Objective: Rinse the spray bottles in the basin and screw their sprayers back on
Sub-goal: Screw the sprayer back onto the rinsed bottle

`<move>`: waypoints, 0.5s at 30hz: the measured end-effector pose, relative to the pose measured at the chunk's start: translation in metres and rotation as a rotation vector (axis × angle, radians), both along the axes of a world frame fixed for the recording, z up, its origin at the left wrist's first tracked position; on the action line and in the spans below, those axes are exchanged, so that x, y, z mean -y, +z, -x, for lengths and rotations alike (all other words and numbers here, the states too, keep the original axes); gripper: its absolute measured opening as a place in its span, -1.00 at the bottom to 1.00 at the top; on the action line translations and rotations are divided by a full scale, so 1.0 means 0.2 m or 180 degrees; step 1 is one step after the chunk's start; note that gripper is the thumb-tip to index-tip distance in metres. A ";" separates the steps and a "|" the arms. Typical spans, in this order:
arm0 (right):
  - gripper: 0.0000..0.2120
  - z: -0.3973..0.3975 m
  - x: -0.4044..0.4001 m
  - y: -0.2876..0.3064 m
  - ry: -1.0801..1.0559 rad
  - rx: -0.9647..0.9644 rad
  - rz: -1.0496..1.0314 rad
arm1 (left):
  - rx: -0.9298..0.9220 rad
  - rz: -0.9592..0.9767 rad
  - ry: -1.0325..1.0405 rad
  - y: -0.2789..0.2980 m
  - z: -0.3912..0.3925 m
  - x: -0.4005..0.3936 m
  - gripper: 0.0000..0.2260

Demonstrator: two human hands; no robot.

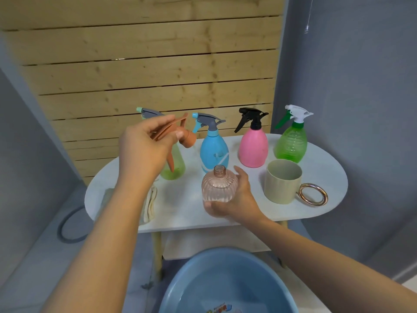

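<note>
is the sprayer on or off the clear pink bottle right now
Off. The pink ribbed bottle, upright on the table in the right hand, shows a bare open neck. The left hand holds the orange sprayer raised, apart from it.

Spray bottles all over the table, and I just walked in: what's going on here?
A person's right hand holds a ribbed, clear pink bottle, neck open, on the white oval table. Their left hand grips its terracotta trigger sprayer, unscrewed, above it. Four other capped bottles stand behind; a blue basin of water sits below.
</note>
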State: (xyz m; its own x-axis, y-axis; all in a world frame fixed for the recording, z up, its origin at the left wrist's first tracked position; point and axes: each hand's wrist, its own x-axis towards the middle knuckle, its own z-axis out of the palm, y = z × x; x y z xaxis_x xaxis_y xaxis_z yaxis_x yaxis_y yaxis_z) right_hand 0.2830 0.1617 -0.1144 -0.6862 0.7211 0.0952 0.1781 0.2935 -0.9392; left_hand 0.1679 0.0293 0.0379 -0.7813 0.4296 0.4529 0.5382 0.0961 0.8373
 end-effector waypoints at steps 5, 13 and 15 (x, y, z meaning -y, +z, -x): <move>-0.21 0.02 -0.03 0.24 -0.0766 -0.0503 -0.1410 | 0.0051 -0.0135 0.0009 0.05 0.02 0.00 -0.70; -0.86 0.09 -0.13 0.37 -0.0069 -0.0235 -0.2026 | 0.0391 -0.0716 -0.0032 0.13 0.01 0.00 -0.75; -0.90 0.08 -0.14 0.42 0.0118 -0.0368 -0.1809 | 0.0492 -0.0849 -0.0149 0.14 0.00 0.01 -0.77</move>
